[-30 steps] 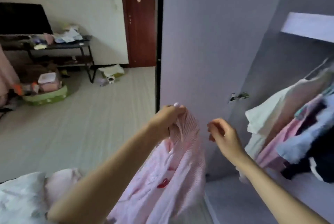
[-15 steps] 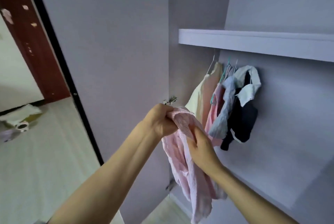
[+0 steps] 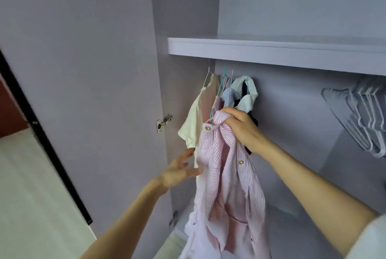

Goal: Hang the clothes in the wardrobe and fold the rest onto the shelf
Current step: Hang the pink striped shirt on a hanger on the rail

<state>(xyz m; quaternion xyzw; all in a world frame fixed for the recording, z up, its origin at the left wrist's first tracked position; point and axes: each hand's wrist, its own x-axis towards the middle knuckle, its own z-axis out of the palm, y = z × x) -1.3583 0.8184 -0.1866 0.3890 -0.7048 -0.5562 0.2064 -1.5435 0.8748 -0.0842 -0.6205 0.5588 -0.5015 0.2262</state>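
Pink-striped cotton, bunched at the collar, now hangs from the right hand [image 3: 240, 127] alone: half a second ago both hands were on the shirt [image 3: 221, 175], the left gripping the top, and a second ago the right was empty. The left hand [image 3: 177, 172] has let go and is blurred, its fingers [image 3: 188, 154] spread open just beside the shirt's left edge, brushing or nearly brushing the cloth (I cannot tell which). The right hand's fingers are curled tight around the gathered collar, holding the shirt up inside the wardrobe, right in front of the clothes [image 3: 211, 100] already hung at the left end under the shelf [image 3: 271, 52]. The shirt droops long and crumpled below the fist, two brass buttons showing. It is on no hanger that I can see; a bundle of empty white hangers [image 3: 363, 120] hangs well apart at the right. The swap of hands looks to me like freeing the left to sort the fabric or reach for something. Judging by that, the shirt is at the wardrobe but not yet hung, and the next step probably calls for a hanger to be fetched and threaded through the collar. The hinge [image 3: 164, 123] on the open door [image 3: 83, 70] sits clear of the cloth.
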